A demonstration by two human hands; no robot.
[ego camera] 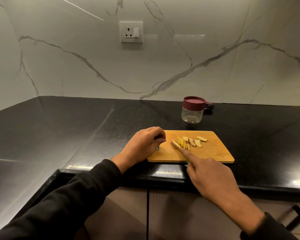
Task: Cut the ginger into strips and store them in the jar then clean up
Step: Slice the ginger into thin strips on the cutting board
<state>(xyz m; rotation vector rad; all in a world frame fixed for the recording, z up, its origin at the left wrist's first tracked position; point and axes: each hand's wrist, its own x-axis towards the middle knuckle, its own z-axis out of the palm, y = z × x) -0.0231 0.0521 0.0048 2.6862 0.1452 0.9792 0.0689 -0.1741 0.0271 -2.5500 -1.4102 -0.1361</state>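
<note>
Several ginger slices (191, 142) lie on the board (213, 153), long axes angled near-left to far-right; right hand (210, 175) is curled round the knife (176, 146), left hand (144, 144) loosely curled, contents unclear.

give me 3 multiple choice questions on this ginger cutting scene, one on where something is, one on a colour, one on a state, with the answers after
1. Where does the jar stand?
A. on the cutting board
B. on the counter behind the cutting board
C. in the left hand

2. What colour is the jar's lid?
A. maroon
B. green
C. white

3. What state is the jar in?
A. open and full of ginger
B. lying on its side
C. closed and empty

Answers:
1 B, it sits on the black counter beyond the far edge of the cutting board.
2 A, the lid is dark red-purple.
3 C, the lid is on and the clear body shows nothing inside; the ginger lies on the board.
</note>
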